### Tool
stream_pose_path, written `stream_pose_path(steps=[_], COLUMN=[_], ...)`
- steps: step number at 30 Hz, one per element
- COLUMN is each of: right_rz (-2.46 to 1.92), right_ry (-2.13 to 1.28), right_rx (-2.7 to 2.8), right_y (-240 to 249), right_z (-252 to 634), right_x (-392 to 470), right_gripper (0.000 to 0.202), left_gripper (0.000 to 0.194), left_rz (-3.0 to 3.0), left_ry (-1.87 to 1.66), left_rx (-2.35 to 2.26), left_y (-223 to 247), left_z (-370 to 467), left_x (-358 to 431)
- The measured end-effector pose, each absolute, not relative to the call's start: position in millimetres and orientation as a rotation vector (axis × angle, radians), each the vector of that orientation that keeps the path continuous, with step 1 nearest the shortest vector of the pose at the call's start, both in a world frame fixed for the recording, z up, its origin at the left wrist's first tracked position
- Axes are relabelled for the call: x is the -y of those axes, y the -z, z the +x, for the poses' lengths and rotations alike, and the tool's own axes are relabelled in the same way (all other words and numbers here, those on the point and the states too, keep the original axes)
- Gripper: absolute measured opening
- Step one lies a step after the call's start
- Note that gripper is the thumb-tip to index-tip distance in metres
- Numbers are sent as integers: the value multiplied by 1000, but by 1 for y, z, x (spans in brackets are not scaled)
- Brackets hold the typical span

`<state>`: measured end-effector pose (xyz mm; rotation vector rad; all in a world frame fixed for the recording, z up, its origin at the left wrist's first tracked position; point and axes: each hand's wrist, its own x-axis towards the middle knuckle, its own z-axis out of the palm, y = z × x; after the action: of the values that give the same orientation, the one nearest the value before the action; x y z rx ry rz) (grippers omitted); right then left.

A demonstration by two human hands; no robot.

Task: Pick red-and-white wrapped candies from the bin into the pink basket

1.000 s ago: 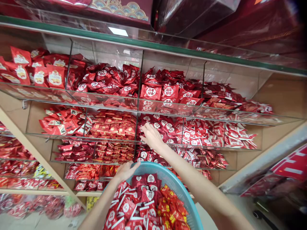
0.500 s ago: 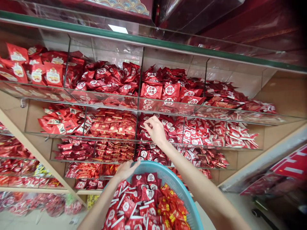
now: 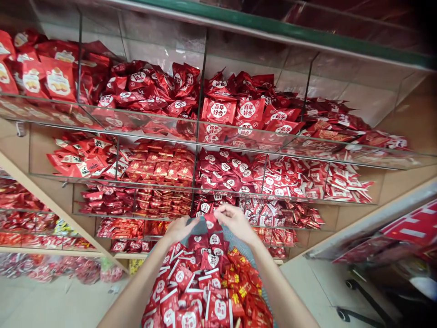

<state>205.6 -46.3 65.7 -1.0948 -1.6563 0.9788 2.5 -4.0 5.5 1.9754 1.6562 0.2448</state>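
A blue plastic basket (image 3: 241, 246) filled with small wrapped packets is in front of me at the bottom of the view. My left hand (image 3: 178, 230) grips its far-left rim, thumb over the edge and the other fingers partly hidden. Between the closed fingertips of my right hand (image 3: 235, 221) is a small red packet (image 3: 211, 222) with a white label, above the basket's far side. Inside lie dark red packets (image 3: 211, 260), red-and-white packets (image 3: 218, 308) and, along the right, orange-red packets with yellow print (image 3: 241, 278).
Glass-fronted shelves (image 3: 164, 186) of red packets, split by dividers, rise beyond the basket. A thick glass shelf edge (image 3: 259, 34) crosses the top. Bagged goods (image 3: 87, 269) sit low at left. Black chair legs (image 3: 362, 305) stand on the floor at right.
My right hand has come down and back from the dark red packets' shelf compartment to the basket, a red packet now showing in its fingers. The left hand stays on the rim.
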Motion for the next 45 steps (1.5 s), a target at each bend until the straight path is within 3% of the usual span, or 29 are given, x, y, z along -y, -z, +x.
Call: stream_pose_path(steps=[5, 13, 21, 27, 35, 45], right_rz=[-1311, -1721, -1679, -1448, -1411, -1620], right_ry=[-797, -334, -462, -451, 53, 420], right_rx=[1843, 2098, 2252, 2113, 1788, 1891], right_y=[-11, -6, 2, -40, -141, -140], right_z=[208, 195, 181, 183, 205, 206], right_x=[49, 71, 81, 75, 22, -19], right_gripper=[16, 7, 10, 17, 13, 22], left_gripper=[75, 71, 71, 69, 67, 65], left_rz=[1966, 2019, 2022, 2031, 2010, 2040], left_ry=[-250, -259, -272, -272, -273, -296], left_rx=[-1664, -1641, -1646, -1630, -1642, -1625], left_y=[-7, -4, 1, -2, 0, 4], left_z=[3, 2, 1, 1, 0, -2], left_x=[5, 3, 2, 3, 3, 3])
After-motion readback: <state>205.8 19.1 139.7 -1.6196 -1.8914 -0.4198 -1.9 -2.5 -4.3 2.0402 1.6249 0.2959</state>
